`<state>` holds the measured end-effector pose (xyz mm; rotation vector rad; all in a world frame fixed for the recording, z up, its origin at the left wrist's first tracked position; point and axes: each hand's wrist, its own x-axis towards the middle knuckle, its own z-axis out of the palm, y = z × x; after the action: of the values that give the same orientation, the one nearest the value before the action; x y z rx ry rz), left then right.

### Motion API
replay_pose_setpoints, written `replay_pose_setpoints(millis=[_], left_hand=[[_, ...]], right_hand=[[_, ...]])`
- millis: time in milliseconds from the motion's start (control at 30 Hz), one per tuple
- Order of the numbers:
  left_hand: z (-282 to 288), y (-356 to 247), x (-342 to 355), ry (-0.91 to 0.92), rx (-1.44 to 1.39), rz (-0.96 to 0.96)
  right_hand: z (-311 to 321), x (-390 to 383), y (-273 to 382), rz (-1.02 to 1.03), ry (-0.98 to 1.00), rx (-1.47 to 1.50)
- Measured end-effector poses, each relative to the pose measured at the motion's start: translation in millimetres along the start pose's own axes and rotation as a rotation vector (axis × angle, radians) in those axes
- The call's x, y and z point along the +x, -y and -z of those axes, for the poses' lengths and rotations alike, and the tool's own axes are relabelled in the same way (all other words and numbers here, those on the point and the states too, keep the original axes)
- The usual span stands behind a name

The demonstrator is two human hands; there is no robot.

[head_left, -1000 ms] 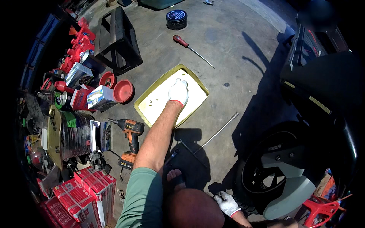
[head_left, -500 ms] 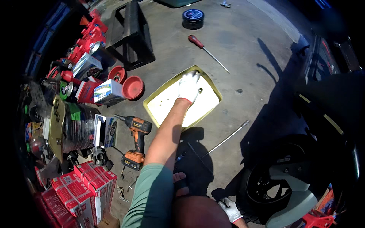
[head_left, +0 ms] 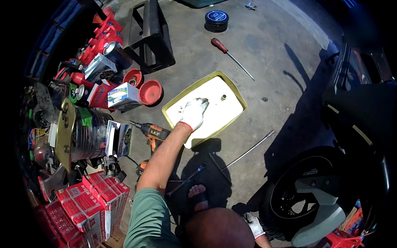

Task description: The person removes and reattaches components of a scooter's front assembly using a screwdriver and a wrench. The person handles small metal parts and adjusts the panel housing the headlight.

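My left hand (head_left: 194, 114), in a white glove, is over the left half of a shallow yellow-rimmed tray (head_left: 242, 97) with a bright white inside. Its fingers look curled together; what they hold, if anything, is hidden. Just left of the glove lie a few tiny dark pieces (head_left: 180, 109). A small metal socket (head_left: 223, 97) stands in the tray's right part, apart from the hand. My right hand (head_left: 254, 226), also gloved, is low beside the black tyre (head_left: 266, 206), partly behind my knee (head_left: 221, 229). Its fingers are in shadow.
Left of my arm lies an orange-black cordless impact wrench (head_left: 155, 133), partly covered. A screwdriver (head_left: 231, 58), a long metal bar (head_left: 250, 150) and a spanner (head_left: 192, 175) lie on the ground. Red bowls (head_left: 150, 91), boxes (head_left: 105, 192) and a black frame (head_left: 149, 37) crowd the left.
My left hand has drawn back from the tray's far end toward its near left side, leaving the socket uncovered. The whole view has shifted slightly. My right hand stays by the tyre.
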<state>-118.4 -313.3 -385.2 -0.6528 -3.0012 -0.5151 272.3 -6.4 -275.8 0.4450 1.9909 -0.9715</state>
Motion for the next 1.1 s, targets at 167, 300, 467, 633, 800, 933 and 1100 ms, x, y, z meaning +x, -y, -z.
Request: replay_pose_setpoints(millis=[167,300,467,633,800,933,1100], left_hand=[[27.6,3.1,-31.1,-0.205,-0.12,0.2],[64.9,25.9,-59.9,-0.494,-0.19,0.351],[82.2,55.9,-91.2,-0.472,-0.197,0.501],[87.9,57.5,-100.2,-0.435,-0.197,0.545],[79.8,48.2,-90.1,-0.424,-0.144,0.396],[72.7,31.2,-64.7,-0.131,0.044,0.357],[39.9,33.7,-40.4,0.124,0.255,0.342]], right_hand=[[-0.8,-7.0,2.5,0.005,-0.05,0.045],[-4.9,-8.9,-5.5,0.024,-0.061,0.075],[-16.1,-4.2,-19.4,0.123,-0.145,-0.194],[-18.5,-2.0,-22.7,0.089,-0.102,-0.252],[-16.4,-5.8,-18.1,0.13,-0.128,-0.196],[-22.4,-4.7,-24.0,0.163,-0.167,-0.262],[-23.3,-10.0,-18.3,0.182,-0.174,-0.254]])
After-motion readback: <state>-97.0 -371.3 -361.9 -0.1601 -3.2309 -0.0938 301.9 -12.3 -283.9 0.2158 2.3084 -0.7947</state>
